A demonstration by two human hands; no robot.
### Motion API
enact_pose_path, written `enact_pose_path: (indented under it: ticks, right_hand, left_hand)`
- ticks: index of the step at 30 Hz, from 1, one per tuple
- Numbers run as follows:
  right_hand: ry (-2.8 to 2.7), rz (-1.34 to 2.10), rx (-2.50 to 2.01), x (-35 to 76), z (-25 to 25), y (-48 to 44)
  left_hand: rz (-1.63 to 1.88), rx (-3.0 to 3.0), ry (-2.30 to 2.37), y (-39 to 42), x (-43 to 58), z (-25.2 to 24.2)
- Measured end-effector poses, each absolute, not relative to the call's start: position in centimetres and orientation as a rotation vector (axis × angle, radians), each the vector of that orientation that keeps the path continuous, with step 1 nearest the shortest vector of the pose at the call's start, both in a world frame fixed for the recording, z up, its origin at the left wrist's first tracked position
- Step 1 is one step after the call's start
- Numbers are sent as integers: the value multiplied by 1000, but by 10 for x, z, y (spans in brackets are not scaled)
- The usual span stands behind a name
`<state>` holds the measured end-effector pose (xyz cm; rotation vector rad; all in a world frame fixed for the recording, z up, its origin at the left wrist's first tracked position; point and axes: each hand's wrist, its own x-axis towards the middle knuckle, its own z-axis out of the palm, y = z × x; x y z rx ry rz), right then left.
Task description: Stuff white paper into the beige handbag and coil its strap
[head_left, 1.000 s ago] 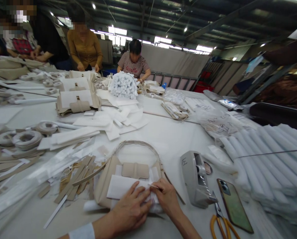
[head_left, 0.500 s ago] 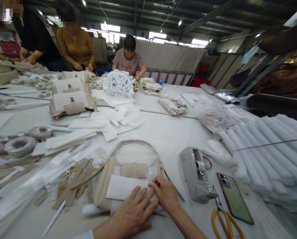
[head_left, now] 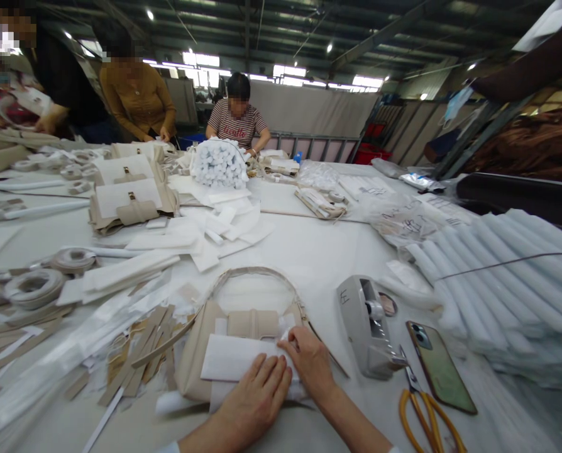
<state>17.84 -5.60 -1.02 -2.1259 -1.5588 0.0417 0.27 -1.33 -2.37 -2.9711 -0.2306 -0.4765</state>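
Observation:
A beige handbag (head_left: 193,352) with a curved handle lies flat on the white table in front of me. A white sheet of wrapping paper (head_left: 229,362) covers its front flap. My left hand (head_left: 253,402) rests flat on the paper's lower right part, fingers stretched out. My right hand (head_left: 309,362) sits at the bag's right edge, its fingers curled and pinching the paper's corner near the bag's clasp tab (head_left: 253,322).
A grey tape dispenser (head_left: 368,324), a phone (head_left: 439,365) and yellow-handled scissors (head_left: 420,418) lie to the right. White foam rolls (head_left: 498,277) are stacked far right. Beige strips (head_left: 139,352) and tape rolls (head_left: 33,286) litter the left. Wrapped bags (head_left: 127,195) and other people stand beyond.
My right hand has shifted slightly up along the bag's right edge, folding the paper corner. My left hand slid a little forward on the paper. The view has drifted left.

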Motion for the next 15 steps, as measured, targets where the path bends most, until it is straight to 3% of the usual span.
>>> enact_pose_path:
  ticks: [7, 15]
  right_hand:
    - [-1996, -89, -1844, 182, -5, -59]
    - [-2173, 23, -1950, 188, 0, -54]
  left_hand:
    - [-501, -2977, -232, -13, 2, -25]
    - [-424, -3080, -237, -11, 3, -20]
